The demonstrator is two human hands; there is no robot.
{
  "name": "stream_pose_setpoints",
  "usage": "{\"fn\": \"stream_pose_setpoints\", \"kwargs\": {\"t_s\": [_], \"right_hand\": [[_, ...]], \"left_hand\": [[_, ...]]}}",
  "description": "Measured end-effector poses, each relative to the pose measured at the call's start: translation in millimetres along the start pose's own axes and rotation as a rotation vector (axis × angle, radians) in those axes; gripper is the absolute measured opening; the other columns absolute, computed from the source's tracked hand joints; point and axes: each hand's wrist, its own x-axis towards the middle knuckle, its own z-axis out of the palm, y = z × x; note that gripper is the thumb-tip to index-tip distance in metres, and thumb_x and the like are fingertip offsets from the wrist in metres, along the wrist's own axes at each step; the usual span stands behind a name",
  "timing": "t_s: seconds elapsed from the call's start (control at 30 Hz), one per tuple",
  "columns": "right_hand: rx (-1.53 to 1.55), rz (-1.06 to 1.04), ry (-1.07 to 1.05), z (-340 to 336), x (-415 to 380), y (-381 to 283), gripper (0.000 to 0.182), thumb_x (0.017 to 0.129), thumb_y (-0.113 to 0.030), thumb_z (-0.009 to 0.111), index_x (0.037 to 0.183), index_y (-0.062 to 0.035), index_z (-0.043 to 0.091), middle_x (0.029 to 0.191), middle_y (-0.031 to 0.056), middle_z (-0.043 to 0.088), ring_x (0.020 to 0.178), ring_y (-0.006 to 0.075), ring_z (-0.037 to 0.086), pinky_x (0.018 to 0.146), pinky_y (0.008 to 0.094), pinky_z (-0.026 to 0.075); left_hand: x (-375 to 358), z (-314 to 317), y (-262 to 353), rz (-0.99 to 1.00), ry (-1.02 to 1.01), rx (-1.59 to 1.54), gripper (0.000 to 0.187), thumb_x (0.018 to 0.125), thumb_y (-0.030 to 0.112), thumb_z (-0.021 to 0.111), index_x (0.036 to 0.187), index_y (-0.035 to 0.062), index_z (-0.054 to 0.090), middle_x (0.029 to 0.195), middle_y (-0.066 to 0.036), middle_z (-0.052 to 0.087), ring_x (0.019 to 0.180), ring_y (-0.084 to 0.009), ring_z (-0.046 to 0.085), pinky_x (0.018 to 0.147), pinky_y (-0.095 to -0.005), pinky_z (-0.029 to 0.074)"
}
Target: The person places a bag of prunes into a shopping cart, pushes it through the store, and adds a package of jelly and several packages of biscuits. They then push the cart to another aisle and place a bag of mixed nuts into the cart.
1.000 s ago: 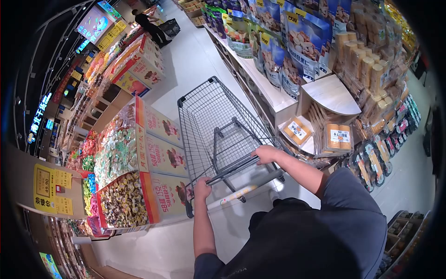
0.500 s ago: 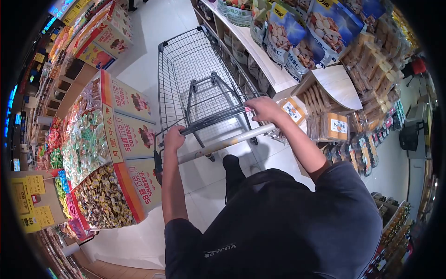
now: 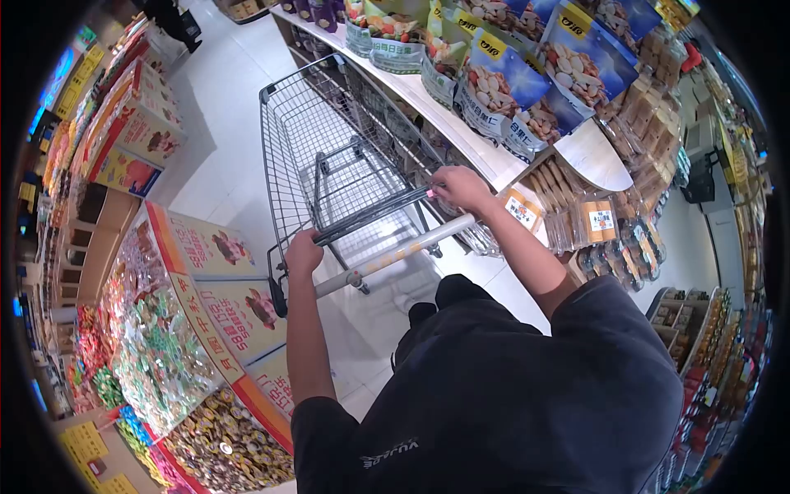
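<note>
A dark wire shopping cart (image 3: pixel 288 123) stands in front of me, tilted slightly left in the head view. My left hand (image 3: pixel 303 253) is closed around the left end of the dark bar at the cart's near rim. At the right end of that bar, my right hand (image 3: pixel 462 191) is also closed, with a small pink spot beside its fingers. A worn pale handle tube (image 3: pixel 395 257) crosses below both hands, under my forearms. The fingertips of both hands are partly hidden.
On the left, candy bins (image 3: pixel 164 354) with printed red-and-white sides stand close to the cart. Along the right runs a shelf (image 3: pixel 485 160) with nut bags (image 3: pixel 494 82) and packed biscuits (image 3: pixel 601 218). A person in dark clothing (image 3: pixel 169 25) is up the aisle.
The cart and I have moved forward along the aisle. The candy bins have shifted down in view, and the cart's front now points more to the left. Both hands keep their hold.
</note>
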Motion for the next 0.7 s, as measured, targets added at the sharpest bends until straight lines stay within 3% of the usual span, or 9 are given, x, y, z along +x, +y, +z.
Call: {"fn": "stream_pose_setpoints", "kwargs": {"t_s": [0.23,0.3,0.43,0.47,0.57,0.63,0.7], "right_hand": [[0.102,0.074,-0.005,1.6,54.7,-7.0,0.024,0.072,-0.016,0.057,0.092,-0.0051,0.066,0.093,0.0130,0.064,0.093,0.0328,0.060,0.083,0.0431,0.047],[0.117,0.089,0.031,4.2,68.9,-9.6,0.024,0.072,-0.015,0.055,0.091,-0.0050,0.066,0.093,0.0131,0.065,0.092,0.0326,0.060,0.082,0.0429,0.048],[0.140,0.114,0.029,10.4,98.6,-12.9,0.022,0.072,-0.015,0.055,0.088,-0.0048,0.066,0.090,0.0129,0.065,0.087,0.0325,0.062,0.077,0.0434,0.049],[0.151,0.131,0.009,13.9,105.5,-13.3,0.021,0.072,-0.015,0.056,0.087,-0.0051,0.066,0.089,0.0128,0.065,0.087,0.0322,0.062,0.076,0.0436,0.049],[0.170,0.167,-0.042,8.7,128.3,-18.8,0.016,0.076,-0.019,0.055,0.082,-0.0074,0.065,0.084,0.0111,0.066,0.083,0.0319,0.063,0.073,0.0443,0.049],[0.183,0.182,-0.058,12.8,143.9,-19.4,0.019,0.075,-0.025,0.065,0.086,-0.0098,0.068,0.085,0.0110,0.068,0.085,0.0313,0.064,0.074,0.0447,0.050],[0.186,0.140,-0.035,16.3,158.1,-19.9,0.016,0.075,-0.022,0.060,0.082,-0.0096,0.067,0.083,0.0117,0.067,0.082,0.0322,0.064,0.073,0.0450,0.049]], "left_hand": [[38.4,-13.7,-24.2,-0.027,0.020,-0.025,0.037,0.068,0.006,0.057,0.102,0.0143,0.069,0.102,-0.011,0.068,0.099,-0.0298,0.063,0.083,-0.0391,0.049],[47.5,-21.1,-29.8,-0.022,0.047,-0.019,0.033,0.067,0.010,0.062,0.099,0.0128,0.069,0.095,-0.012,0.069,0.091,-0.0299,0.065,0.077,-0.0389,0.051],[63.9,-33.3,-39.4,-0.048,0.091,-0.018,0.035,0.065,0.009,0.064,0.100,0.0105,0.068,0.095,-0.013,0.068,0.091,-0.0309,0.065,0.078,-0.0381,0.050],[68.8,-36.2,-42.5,-0.040,0.035,-0.028,0.033,0.068,0.008,0.059,0.099,0.0143,0.069,0.097,-0.012,0.068,0.094,-0.0316,0.064,0.079,-0.0392,0.050],[90.4,-30.7,-69.2,0.024,0.130,-0.024,0.033,0.068,0.008,0.058,0.099,0.0129,0.069,0.097,-0.013,0.067,0.094,-0.0323,0.064,0.080,-0.0398,0.049],[102.0,-39.6,-70.8,0.004,0.131,-0.002,0.032,0.070,0.007,0.057,0.100,0.0120,0.069,0.098,-0.014,0.067,0.094,-0.0324,0.064,0.081,-0.0402,0.049],[105.8,-45.3,-74.6,-0.012,0.128,-0.024,0.032,0.072,0.007,0.057,0.101,0.0122,0.068,0.098,-0.014,0.067,0.094,-0.0325,0.064,0.081,-0.0405,0.049]]}}
